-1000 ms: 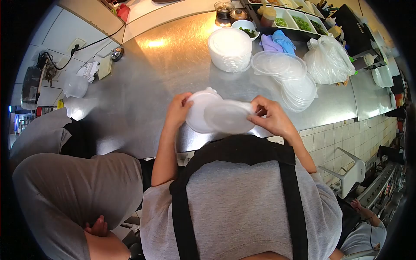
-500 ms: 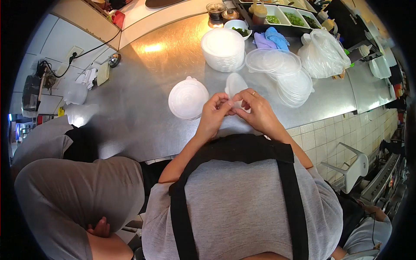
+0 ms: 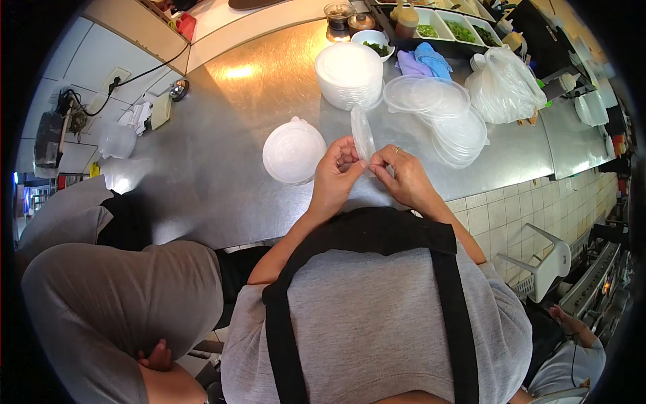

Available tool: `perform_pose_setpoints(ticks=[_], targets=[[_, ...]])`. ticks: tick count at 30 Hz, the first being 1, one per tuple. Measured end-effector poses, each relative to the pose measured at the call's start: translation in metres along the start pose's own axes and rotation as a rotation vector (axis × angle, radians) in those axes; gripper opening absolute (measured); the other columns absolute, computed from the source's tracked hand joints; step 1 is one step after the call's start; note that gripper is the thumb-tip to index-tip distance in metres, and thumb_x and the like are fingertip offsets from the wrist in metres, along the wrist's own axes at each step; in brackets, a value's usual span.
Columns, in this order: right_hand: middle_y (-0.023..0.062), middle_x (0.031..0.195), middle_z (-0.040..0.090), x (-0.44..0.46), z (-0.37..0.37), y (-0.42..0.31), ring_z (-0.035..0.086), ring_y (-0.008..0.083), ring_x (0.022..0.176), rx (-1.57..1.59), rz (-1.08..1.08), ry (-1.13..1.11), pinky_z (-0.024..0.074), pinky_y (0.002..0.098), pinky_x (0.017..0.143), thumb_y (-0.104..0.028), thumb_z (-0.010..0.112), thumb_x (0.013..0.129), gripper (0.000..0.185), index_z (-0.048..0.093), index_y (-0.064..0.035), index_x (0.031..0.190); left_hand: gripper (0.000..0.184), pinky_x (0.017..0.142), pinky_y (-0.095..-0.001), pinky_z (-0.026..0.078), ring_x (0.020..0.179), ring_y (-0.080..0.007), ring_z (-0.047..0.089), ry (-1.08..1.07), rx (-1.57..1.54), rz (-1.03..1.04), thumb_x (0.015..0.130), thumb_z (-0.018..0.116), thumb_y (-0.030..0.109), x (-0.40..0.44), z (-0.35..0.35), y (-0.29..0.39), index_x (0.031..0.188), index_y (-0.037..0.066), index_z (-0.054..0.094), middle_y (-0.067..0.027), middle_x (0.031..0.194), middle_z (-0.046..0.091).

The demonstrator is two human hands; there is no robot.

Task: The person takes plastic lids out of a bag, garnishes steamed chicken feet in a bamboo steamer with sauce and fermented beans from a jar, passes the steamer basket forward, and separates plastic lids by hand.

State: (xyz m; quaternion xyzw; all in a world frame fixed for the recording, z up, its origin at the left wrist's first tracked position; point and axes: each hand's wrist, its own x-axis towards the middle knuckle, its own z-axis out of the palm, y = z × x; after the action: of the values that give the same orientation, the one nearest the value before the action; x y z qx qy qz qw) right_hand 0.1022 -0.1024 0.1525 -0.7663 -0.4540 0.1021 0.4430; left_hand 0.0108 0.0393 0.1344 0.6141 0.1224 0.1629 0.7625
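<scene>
Between my hands stands a translucent plastic lid [image 3: 362, 131], turned nearly edge-on; whether it is one lid or two together I cannot tell. My left hand [image 3: 334, 176] is closed on its lower left side, thumb in front and fingers behind. The thumb and fingers of my right hand [image 3: 402, 176] pinch at its lower right edge. To the left, a round white container with a lid on it [image 3: 293, 151] sits on the steel counter [image 3: 222, 161]. A tall stack of white bowls [image 3: 348, 77] is behind the lid in my hands. Fanned loose lids [image 3: 459, 138] lie to the right.
Purple and blue cloths [image 3: 429, 60] and a bulging clear plastic bag [image 3: 506, 87] lie beyond the lids. Trays of chopped greens [image 3: 459, 30] line the back. A bowl of dark greens [image 3: 372, 42] stands behind the stack. Another person [image 3: 134, 296] is close on my left.
The lid has turned from a slanted face to nearly edge-on. My left hand has opened around its side, and my right hand has shifted slightly right and down.
</scene>
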Motion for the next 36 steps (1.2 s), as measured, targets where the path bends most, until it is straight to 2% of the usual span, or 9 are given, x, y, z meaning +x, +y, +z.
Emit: perform_pose_setpoints(ticks=[6, 9, 13, 17, 20, 21, 24, 29, 36], targets=[[0.0098, 0.079, 0.059, -0.006, -0.006, 0.007, 0.061, 0.0222, 0.074, 0.285, 0.14, 0.008, 0.0482, 0.0336, 0.066, -0.006, 0.058, 0.085, 0.007, 0.056, -0.0006, 0.089, 0.038, 0.069, -0.0205, 0.047, 0.08, -0.0074, 0.055, 0.123, 0.26, 0.023, 0.078, 0.059, -0.006, 0.002, -0.016, 0.007, 0.114, 0.001, 0.053, -0.0025, 0.09, 0.059], [0.0056, 0.085, 0.06, -0.014, -0.017, 0.034, 0.06, 0.0161, 0.078, 0.634, 0.265, -0.011, 0.0493, 0.0313, 0.071, -0.01, 0.054, 0.091, 0.008, 0.056, -0.0022, 0.093, 0.04, 0.069, -0.0205, 0.046, 0.079, -0.0067, 0.054, 0.206, 0.259, -0.014, 0.075, 0.06, -0.007, 0.004, -0.047, 0.023, 0.114, 0.002, 0.055, -0.0018, 0.09, 0.059], [0.0069, 0.085, 0.061, -0.025, -0.021, 0.06, 0.062, 0.0154, 0.078, 1.195, 0.522, -0.022, 0.0524, 0.0297, 0.074, -0.018, 0.052, 0.093, 0.016, 0.055, -0.0028, 0.096, 0.04, 0.071, -0.0223, 0.048, 0.081, -0.0084, 0.055, 0.41, 0.115, 0.145, 0.076, 0.059, -0.009, -0.004, -0.081, 0.059, 0.115, 0.0, 0.054, -0.0048, 0.096, 0.06], [0.0078, 0.071, 0.06, -0.029, 0.01, 0.087, 0.063, 0.0167, 0.065, 1.079, 0.775, -0.182, 0.0542, 0.03, 0.062, -0.017, 0.055, 0.092, 0.014, 0.055, -0.0035, 0.092, 0.039, 0.073, -0.0244, 0.049, 0.082, -0.0104, 0.056, 0.337, -0.104, 0.184, 0.078, 0.059, -0.008, -0.009, -0.056, 0.078, 0.115, -0.002, 0.051, -0.0065, 0.098, 0.06], [0.0061, 0.069, 0.059, -0.014, 0.01, 0.073, 0.062, 0.015, 0.061, 0.589, 0.776, -0.224, 0.0531, 0.0284, 0.059, -0.016, 0.056, 0.09, 0.013, 0.057, -0.0028, 0.088, 0.038, 0.074, -0.0252, 0.049, 0.083, -0.0109, 0.057, 0.143, -0.097, 0.06, 0.078, 0.062, -0.005, -0.001, -0.034, 0.055, 0.115, -0.002, 0.05, -0.0058, 0.095, 0.059], [0.004, 0.066, 0.058, -0.011, 0.006, 0.065, 0.059, 0.0112, 0.057, 0.397, 0.716, -0.153, 0.0495, 0.0254, 0.054, -0.014, 0.058, 0.088, 0.013, 0.058, -0.0015, 0.086, 0.037, 0.074, -0.0251, 0.049, 0.083, -0.0108, 0.057, 0.102, -0.068, 0.038, 0.079, 0.062, -0.004, 0.002, -0.025, 0.047, 0.114, -0.002, 0.05, -0.0055, 0.094, 0.059], [0.0028, 0.067, 0.056, -0.009, -0.011, 0.047, 0.053, 0.0086, 0.052, 0.278, 0.505, 0.183, 0.0433, 0.0221, 0.048, -0.014, 0.057, 0.09, 0.013, 0.058, -0.0017, 0.086, 0.036, 0.074, -0.0249, 0.049, 0.082, -0.0106, 0.056, -0.035, -0.002, -0.031, 0.08, 0.063, -0.002, 0.011, 0.001, 0.02, 0.113, -0.002, 0.05, -0.0049, 0.09, 0.059], [-0.0007, 0.077, 0.058, -0.011, -0.027, 0.03, 0.054, 0.0066, 0.062, 0.765, 0.493, 0.024, 0.0442, 0.0217, 0.055, -0.008, 0.063, 0.085, 0.008, 0.059, -0.0041, 0.09, 0.031, 0.074, -0.0262, 0.05, 0.084, -0.0112, 0.058, -0.222, -0.004, -0.135, 0.085, 0.062, 0.006, 0.017, 0.024, -0.012, 0.114, 0.0, 0.05, -0.0059, 0.092, 0.06], [-0.0023, 0.076, 0.056, -0.013, -0.018, 0.041, 0.051, 0.0056, 0.063, 0.882, 0.562, -0.008, 0.0426, 0.0201, 0.057, -0.01, 0.068, 0.081, 0.015, 0.059, -0.0066, 0.092, 0.023, 0.072, -0.028, 0.054, 0.081, -0.014, 0.063, -0.218, -0.077, -0.291, 0.096, 0.048, 0.019, 0.016, 0.017, -0.014, 0.11, 0.001, 0.052, -0.0082, 0.093, 0.062]])
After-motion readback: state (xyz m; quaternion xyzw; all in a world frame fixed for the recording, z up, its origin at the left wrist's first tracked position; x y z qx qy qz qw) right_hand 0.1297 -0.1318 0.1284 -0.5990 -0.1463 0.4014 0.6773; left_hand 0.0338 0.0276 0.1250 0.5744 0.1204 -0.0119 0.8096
